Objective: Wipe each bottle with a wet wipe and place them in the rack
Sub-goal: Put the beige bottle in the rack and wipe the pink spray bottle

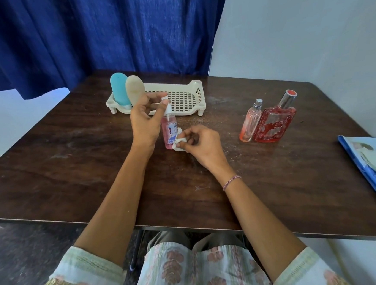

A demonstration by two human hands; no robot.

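On the desk [72,169], the right hand [202,144] pinches a balled wet wipe [179,143] against the base of the upright pink spray bottle [169,130]. The left hand [146,121] grips the bottle's white nozzle from above. To the right stand two red perfume bottles [268,122], touching. Farther back, the rack [183,97] holds a blue bottle [120,89] and a beige bottle [135,88] at its left end.

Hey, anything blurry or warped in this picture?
Head view: wide-angle distortion bows the dark wooden table; left hand pinching the pink spray bottle and right hand gripping the white wipe look slightly soft; faint sheen near the cream plastic rack.
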